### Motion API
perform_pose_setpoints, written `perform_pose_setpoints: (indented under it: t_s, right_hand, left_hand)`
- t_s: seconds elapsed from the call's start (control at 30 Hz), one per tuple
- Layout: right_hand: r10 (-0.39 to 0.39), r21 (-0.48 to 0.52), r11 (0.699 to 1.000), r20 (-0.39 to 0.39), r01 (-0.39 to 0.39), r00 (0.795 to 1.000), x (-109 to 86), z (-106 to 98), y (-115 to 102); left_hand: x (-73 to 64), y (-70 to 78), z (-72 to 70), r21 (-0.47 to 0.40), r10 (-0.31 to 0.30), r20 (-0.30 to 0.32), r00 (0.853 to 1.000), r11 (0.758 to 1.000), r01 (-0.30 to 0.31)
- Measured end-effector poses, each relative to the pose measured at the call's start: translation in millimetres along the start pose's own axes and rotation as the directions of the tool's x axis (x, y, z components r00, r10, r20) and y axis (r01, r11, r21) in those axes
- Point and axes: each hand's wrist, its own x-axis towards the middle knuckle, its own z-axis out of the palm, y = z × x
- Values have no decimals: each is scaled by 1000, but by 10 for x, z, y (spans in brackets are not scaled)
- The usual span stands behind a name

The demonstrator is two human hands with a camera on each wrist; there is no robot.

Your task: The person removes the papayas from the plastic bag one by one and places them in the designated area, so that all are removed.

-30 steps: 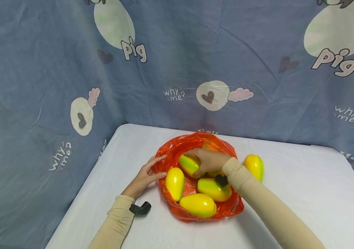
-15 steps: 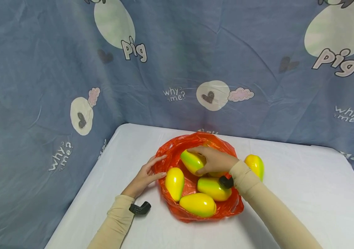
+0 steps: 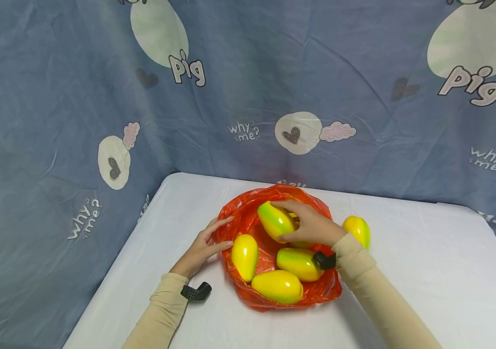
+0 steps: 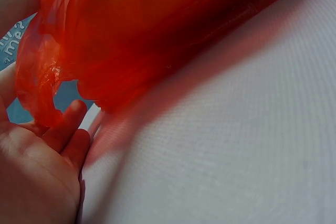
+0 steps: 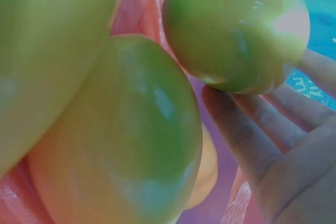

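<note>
In the head view, a red plastic bag [image 3: 240,209] stands with its mouth spread on the white table. My right hand [image 3: 313,227] grips a yellow-green mango [image 3: 274,220] over the bag's far part; its fingers also curve round that mango [image 5: 236,24] in the right wrist view. My left hand [image 3: 202,249] holds the bag's left rim, some fingers over the edge and others outside, below the red film [image 4: 131,35]. Inside lie a left mango [image 3: 244,257], a front mango [image 3: 277,287] and a right mango [image 3: 297,264]. Others show partly behind my right hand.
One more mango [image 3: 357,230] lies on the table [image 3: 422,252] to the right of the bag, partly behind my right sleeve. A blue printed cloth [image 3: 239,87] hangs behind the table and along its left side. Each wrist wears a small black camera [image 3: 196,292].
My right hand has lifted the gripped mango slightly, moving it up and to the right in the head view. The left hand and the bag have stayed in place.
</note>
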Motion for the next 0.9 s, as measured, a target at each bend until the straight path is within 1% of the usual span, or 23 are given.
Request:
perform_pose_setpoints:
  t_s: [0.2,0.37,0.57,0.73,0.9]
  right_hand:
    - [3,58,998,-70,1,998,-71,-18,20]
    - [2,63,998,-118,6,993,-125,-29,26]
    - [-17,105,994,-165,35,986,-195,-46,35]
    - [-29,110,992,-221,55,975,-266,-65,49]
    - [-36,132,988,-286,77,957,-349,-80,77]
  left_hand:
    - [1,-2,-1,-5,2,0,1000,1000,-2]
    - [2,-1,-1,-4,0,-3,1000,1000,0]
    - [0,-4,2,-2,-4,-6,1000,1000,4]
    - [1,-5,5,-3,-3,-6,1000,1000,3]
    - [2,-2,7,0,-2,-5,1000,1000,2]
